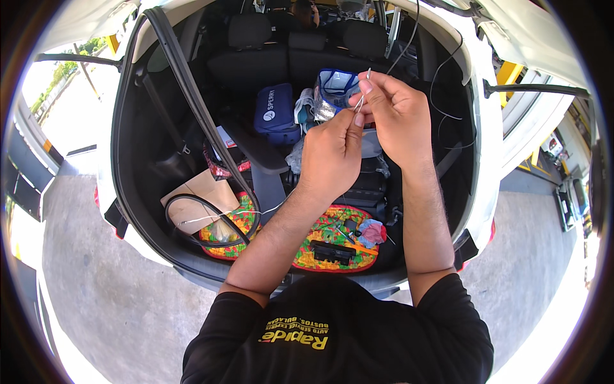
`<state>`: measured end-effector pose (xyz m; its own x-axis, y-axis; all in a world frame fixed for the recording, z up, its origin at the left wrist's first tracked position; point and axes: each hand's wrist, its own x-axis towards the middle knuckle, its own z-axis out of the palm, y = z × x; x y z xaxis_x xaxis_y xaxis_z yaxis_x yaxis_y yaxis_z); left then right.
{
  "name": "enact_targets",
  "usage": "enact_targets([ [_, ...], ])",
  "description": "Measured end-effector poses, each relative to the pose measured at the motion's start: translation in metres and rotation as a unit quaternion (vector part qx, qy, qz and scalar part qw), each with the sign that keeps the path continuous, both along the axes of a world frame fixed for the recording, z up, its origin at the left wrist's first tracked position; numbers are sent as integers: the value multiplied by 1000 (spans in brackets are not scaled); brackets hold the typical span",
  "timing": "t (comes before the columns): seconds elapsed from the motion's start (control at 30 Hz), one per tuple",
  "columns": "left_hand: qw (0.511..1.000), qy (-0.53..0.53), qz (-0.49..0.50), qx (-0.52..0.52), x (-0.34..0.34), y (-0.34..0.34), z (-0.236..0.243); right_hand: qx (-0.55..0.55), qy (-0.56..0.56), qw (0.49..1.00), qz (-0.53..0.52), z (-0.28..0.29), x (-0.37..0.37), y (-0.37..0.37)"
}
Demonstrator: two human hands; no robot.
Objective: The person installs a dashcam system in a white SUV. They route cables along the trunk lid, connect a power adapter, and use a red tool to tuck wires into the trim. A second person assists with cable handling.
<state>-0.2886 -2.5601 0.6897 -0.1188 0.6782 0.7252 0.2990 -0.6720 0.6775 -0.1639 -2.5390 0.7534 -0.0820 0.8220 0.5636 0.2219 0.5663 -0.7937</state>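
High over the car's open cargo area, both my hands are closed in a pinch. My left hand [332,152] grips a thin whitish wire [359,104] between thumb and fingers. Just above and to its right, my right hand [404,118] pinches the same wire, and a short end pokes up past its fingertips. Two strands seem to cross between the hands. A pale wire length [272,209] shows behind my left forearm and runs left over a brown paper sheet [203,197]; whether it joins the held piece I cannot tell.
A black rubber seal strip [176,57] hangs loose from the hatch frame and loops low at the left. A dark wire [433,80] dangles at the right. Inside lie a blue case [276,110], a blue-trimmed clear bag [337,82], and a black plastic part [332,252] on a colourful mat [303,259].
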Motion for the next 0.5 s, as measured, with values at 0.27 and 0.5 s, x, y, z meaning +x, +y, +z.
enact_targets([
  [0.27, 995, 55, 78, -10, -12, -1, -5, -23, 67, 997, 42, -9, 1, 5],
  [0.5, 993, 101, 65, 2, -8, 6, -14, -20, 55, 998, 37, -11, 1, 4],
])
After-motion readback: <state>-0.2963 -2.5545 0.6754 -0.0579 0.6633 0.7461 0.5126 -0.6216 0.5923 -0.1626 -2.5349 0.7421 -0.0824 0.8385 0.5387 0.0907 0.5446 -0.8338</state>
